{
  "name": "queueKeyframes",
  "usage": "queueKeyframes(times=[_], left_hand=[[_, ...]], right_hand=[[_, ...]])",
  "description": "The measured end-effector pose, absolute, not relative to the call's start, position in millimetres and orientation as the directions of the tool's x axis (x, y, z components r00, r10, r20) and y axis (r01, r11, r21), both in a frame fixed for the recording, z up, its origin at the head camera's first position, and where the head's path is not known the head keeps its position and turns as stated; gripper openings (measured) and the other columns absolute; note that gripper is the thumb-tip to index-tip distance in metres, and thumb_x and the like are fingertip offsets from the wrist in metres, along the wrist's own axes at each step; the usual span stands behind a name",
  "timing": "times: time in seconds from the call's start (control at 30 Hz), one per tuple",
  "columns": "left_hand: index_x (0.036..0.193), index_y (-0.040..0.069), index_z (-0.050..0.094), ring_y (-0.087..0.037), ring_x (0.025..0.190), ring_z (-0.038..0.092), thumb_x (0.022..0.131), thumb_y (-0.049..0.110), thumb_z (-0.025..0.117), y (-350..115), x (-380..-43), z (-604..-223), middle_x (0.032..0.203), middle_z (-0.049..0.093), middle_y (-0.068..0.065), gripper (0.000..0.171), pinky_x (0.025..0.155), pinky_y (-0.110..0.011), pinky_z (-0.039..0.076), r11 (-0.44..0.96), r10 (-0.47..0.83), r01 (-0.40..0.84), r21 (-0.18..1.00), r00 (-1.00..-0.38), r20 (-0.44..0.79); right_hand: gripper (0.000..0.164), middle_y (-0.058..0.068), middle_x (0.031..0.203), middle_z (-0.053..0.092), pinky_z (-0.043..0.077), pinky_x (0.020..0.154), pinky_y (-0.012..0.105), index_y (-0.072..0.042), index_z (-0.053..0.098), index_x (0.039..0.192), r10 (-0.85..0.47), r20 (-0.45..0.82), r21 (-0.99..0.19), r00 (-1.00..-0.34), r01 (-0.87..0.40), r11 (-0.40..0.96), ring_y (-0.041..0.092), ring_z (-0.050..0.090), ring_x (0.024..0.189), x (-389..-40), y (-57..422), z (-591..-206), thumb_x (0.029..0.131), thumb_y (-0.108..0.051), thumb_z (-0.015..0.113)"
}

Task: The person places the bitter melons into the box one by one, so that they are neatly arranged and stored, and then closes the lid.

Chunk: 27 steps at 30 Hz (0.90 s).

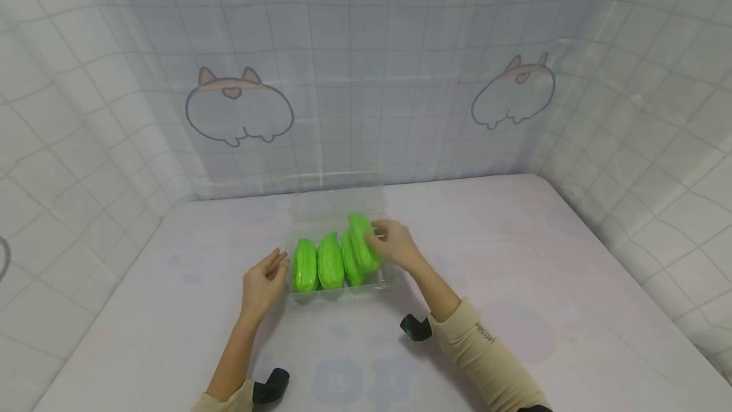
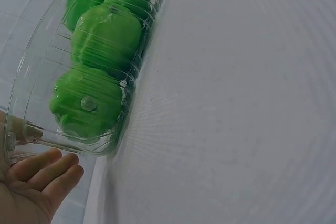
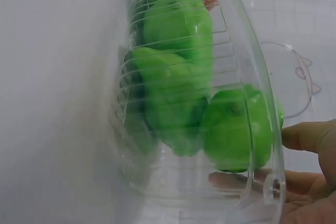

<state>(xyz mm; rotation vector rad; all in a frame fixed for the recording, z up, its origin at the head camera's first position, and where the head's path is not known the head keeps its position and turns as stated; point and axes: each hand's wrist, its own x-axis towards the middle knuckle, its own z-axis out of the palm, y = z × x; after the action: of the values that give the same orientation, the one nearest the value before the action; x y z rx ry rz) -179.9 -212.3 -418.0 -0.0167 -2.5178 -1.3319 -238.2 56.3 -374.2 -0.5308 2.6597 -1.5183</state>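
A clear plastic box [image 1: 338, 290] with a ribbed wall stands on the table, several bright green peppers lying in it. At its right end, my right hand [image 1: 394, 245] holds one green pepper [image 1: 361, 241] between thumb and fingers, raised and tilted over its neighbour. In the right wrist view the thumb presses the side of that pepper [image 3: 231, 129], and the fingers show partly through the plastic. My left hand [image 1: 264, 285] pinches the box's left rim. In the left wrist view its fingers [image 2: 55, 174] lie outside the box corner, below another pepper [image 2: 86, 103].
The box's clear lid [image 1: 337, 202] lies folded back toward the rear wall. A tiled-pattern curtain [image 1: 377, 81] encloses the pale table [image 1: 572, 259] at the back and sides. Black wrist mounts [image 1: 416, 328] stick out from both sleeves.
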Motion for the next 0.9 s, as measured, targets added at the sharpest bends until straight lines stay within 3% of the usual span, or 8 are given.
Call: queueKeyframes(times=[0.37,0.67,0.9], left_hand=[[0.13,-0.015,0.044,-0.04,0.105,0.061,0.095,0.008,0.051,-212.9,-178.3,-419.1,0.122,0.057,-0.026,0.043,0.087,-0.039,0.053,0.575,-0.12,0.148,0.804,-0.958,0.262],[0.131,-0.014,0.044,-0.039,0.104,0.061,0.095,0.007,0.052,-214.0,-179.2,-420.7,0.122,0.057,-0.025,0.042,0.087,-0.039,0.053,0.577,-0.13,0.136,0.806,-0.958,0.254],[0.132,-0.014,0.044,-0.038,0.105,0.061,0.095,0.008,0.052,-214.5,-179.2,-418.8,0.123,0.057,-0.025,0.043,0.087,-0.038,0.053,0.572,-0.125,0.127,0.81,-0.963,0.239]], right_hand=[[0.044,0.024,0.116,0.062,0.056,0.085,0.04,0.01,0.057,0.12,-0.312,0.224,-0.764,-0.923,-0.365,0.533,0.034,0.064,0.1,-235.3,58.6,-374.9,0.087,-0.018,0.067],[0.044,0.027,0.122,0.058,0.052,0.094,0.04,0.013,0.056,0.12,-0.301,0.231,-0.815,-0.925,-0.353,0.459,0.039,0.058,0.112,-237.8,63.4,-377.3,0.084,-0.01,0.069],[0.041,0.027,0.12,0.059,0.052,0.094,0.04,0.014,0.058,0.117,-0.318,0.193,-0.836,-0.928,-0.326,0.442,0.039,0.058,0.111,-239.0,67.1,-374.4,0.084,-0.007,0.069]])
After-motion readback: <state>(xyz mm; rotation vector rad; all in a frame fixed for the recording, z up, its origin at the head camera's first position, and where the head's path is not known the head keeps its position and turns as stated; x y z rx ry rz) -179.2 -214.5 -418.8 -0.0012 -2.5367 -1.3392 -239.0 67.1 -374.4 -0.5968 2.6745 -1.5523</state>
